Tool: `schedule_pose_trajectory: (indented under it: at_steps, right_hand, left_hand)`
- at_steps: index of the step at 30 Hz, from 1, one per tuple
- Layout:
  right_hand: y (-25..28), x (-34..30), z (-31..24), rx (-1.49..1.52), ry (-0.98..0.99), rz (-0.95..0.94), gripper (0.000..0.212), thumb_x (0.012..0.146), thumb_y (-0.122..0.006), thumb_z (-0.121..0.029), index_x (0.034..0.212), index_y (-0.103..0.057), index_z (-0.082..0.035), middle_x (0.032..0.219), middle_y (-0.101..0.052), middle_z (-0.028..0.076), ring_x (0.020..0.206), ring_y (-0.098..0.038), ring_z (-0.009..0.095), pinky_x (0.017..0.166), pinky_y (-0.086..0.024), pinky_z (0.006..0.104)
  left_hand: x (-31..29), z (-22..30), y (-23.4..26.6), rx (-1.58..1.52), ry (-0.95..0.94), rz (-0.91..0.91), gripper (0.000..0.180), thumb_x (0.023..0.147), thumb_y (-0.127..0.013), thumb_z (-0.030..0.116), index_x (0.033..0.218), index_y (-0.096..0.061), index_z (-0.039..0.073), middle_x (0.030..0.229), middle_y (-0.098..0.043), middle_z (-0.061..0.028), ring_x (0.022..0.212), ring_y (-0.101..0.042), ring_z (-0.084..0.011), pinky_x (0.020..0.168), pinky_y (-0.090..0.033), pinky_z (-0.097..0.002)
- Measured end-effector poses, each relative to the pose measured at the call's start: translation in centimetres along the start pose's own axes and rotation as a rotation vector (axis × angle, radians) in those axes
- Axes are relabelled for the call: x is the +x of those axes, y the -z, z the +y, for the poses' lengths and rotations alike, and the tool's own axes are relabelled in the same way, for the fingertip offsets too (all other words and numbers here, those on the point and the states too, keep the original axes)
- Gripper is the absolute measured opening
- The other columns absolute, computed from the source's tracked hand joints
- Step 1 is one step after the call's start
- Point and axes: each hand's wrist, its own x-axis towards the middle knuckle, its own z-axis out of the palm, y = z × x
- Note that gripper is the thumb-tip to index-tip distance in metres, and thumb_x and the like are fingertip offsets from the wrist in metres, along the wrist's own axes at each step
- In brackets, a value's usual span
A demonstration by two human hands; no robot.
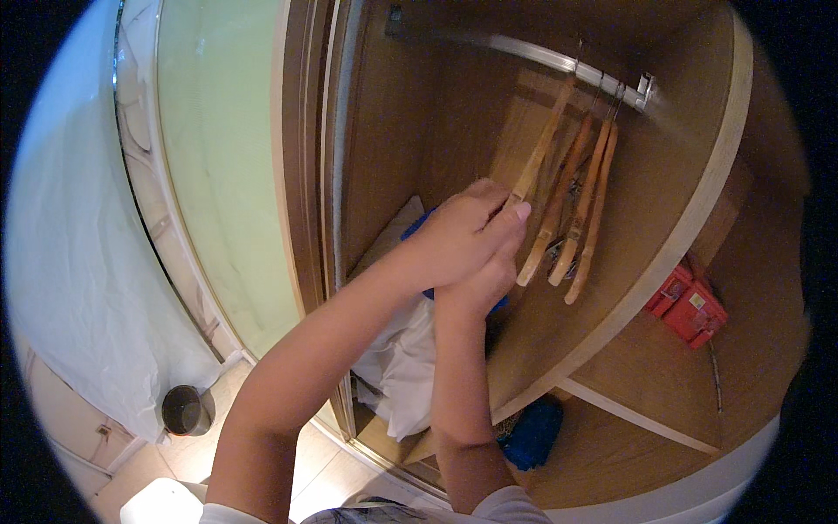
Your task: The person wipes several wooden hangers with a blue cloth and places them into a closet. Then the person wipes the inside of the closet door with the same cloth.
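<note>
The left hand (pixel 467 231) closes its fingers (pixel 511 214) around the lower end of the nearest hanger (pixel 543 144), which runs long and slanted up-right to the rail (pixel 559 59). The right hand (pixel 476 284) sits just beneath, curled, touching the left; whether it grips anything I cannot tell. Three more hangers (pixel 587 201) dangle just right of the fingers. White cloth (pixel 406 358) hangs below the hands inside the wardrobe.

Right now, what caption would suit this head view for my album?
Both hands, left hand over right hand, reach into a wooden wardrobe toward wooden hangers on the rail.
</note>
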Motion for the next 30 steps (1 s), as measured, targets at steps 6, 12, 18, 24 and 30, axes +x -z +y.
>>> schedule_pose_trajectory:
  at_steps: [6, 12, 18, 24, 30]
  right_hand:
    - [0.2, -1.0, 0.9, 0.089, -0.101, 0.012, 0.057, 0.075, -0.061, -0.026, 0.119, -0.036, 0.002, 0.096, -0.056, 0.022, 0.079, -0.059, 0.036, 0.065, -0.048, 0.0408]
    - [0.6, -2.5, 1.6, 0.191, -0.183, 0.012, 0.058, 0.073, -0.062, -0.029, 0.117, -0.038, 0.0, 0.089, -0.059, 0.022, 0.077, -0.058, 0.039, 0.064, -0.048, 0.0432]
    - [0.7, -7.2, 3.4, 0.307, -0.054, 0.015, 0.059, 0.076, -0.06, -0.023, 0.124, -0.034, 0.001, 0.104, -0.053, 0.023, 0.084, -0.059, 0.034, 0.069, -0.048, 0.0383]
    - [3.7, -14.6, 2.3, 0.539, -0.233, -0.423, 0.052, 0.082, -0.054, -0.012, 0.128, -0.032, -0.003, 0.079, -0.061, 0.014, 0.064, -0.057, 0.021, 0.061, -0.045, 0.0292]
    - [3.1, -24.7, 5.2, 0.941, -0.767, -0.817, 0.033, 0.087, -0.047, -0.013, 0.118, -0.044, -0.001, 0.097, -0.056, 0.005, 0.085, -0.05, 0.013, 0.076, -0.04, 0.0255]
  left_hand:
    - [-0.3, -0.5, -0.7, -0.01, 0.073, -0.121, 0.041, 0.087, -0.041, 0.033, 0.08, -0.053, -0.006, 0.081, -0.052, -0.0266, 0.078, -0.052, -0.042, 0.069, -0.042, -0.0429]
    - [-1.9, -0.2, -1.5, -0.067, 0.142, -0.188, 0.036, 0.087, -0.043, 0.032, 0.087, -0.053, -0.003, 0.081, -0.054, -0.0269, 0.078, -0.053, -0.0416, 0.067, -0.043, -0.0433]
    - [-7.9, -1.0, -1.8, -0.235, 0.3, -0.246, 0.038, 0.087, -0.044, 0.032, 0.102, -0.05, -0.002, 0.092, -0.054, -0.0253, 0.086, -0.053, -0.0384, 0.073, -0.042, -0.0399]
    - [-20.0, -0.3, 1.3, -0.11, 0.411, -0.201, 0.058, 0.084, -0.05, 0.036, 0.125, -0.034, -0.002, 0.118, -0.043, -0.0234, 0.108, -0.044, -0.0334, 0.09, -0.035, -0.0368]
    - [-35.2, 4.4, 2.9, -0.828, 1.105, 0.155, 0.08, 0.076, -0.061, 0.04, 0.133, -0.019, 0.002, 0.129, -0.033, -0.0174, 0.118, -0.035, -0.025, 0.095, -0.031, -0.035]
